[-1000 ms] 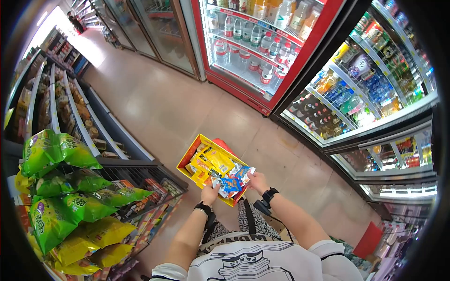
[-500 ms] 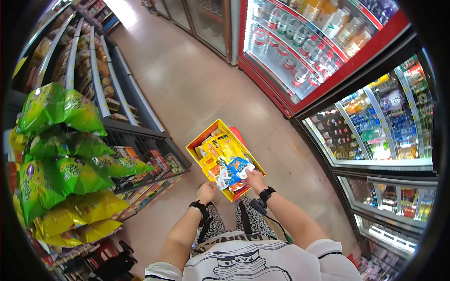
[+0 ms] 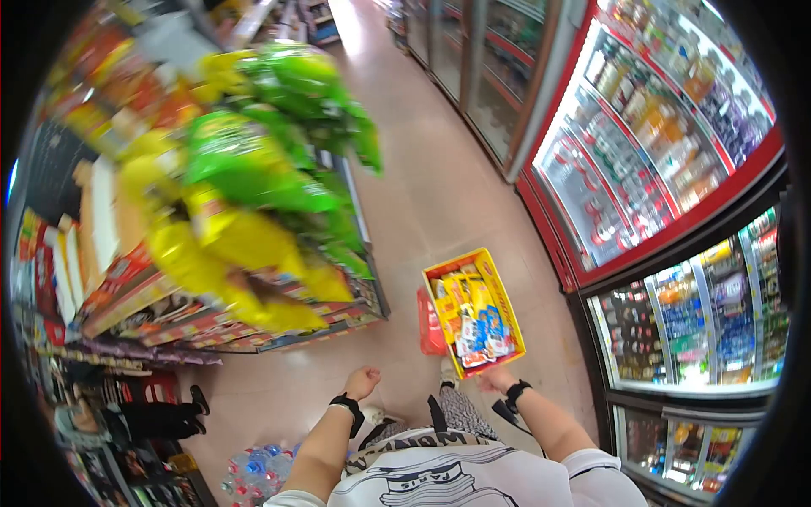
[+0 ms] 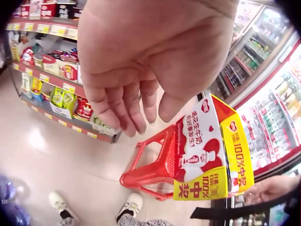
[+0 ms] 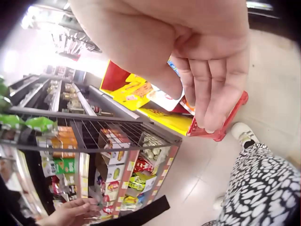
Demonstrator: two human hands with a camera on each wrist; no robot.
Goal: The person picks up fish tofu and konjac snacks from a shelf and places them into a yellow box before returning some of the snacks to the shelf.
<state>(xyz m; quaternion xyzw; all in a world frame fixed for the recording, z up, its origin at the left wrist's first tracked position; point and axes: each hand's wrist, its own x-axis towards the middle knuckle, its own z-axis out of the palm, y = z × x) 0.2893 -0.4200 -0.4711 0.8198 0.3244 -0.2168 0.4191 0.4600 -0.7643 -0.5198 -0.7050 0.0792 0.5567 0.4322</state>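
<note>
A yellow and red cardboard box sits on a red plastic stool in front of me. Inside it lie yellow packets and blue and white packets. My right hand is at the box's near edge. In the right wrist view its loosely extended fingers overlap the box corner, with nothing gripped. To the left of the box, my left hand hangs in the air, holding nothing. Its relaxed fingers point downward in the left wrist view.
Green and yellow snack bags hang from the shelf end on the left. A red-framed drinks fridge and another cooler line the right. Bottles in plastic wrap stand on the floor at lower left, near another person's legs.
The head view has swung left, so the box appears further right. My hands have come away from the packets, the left leftward and the right to the near edge. The blue packet was let go.
</note>
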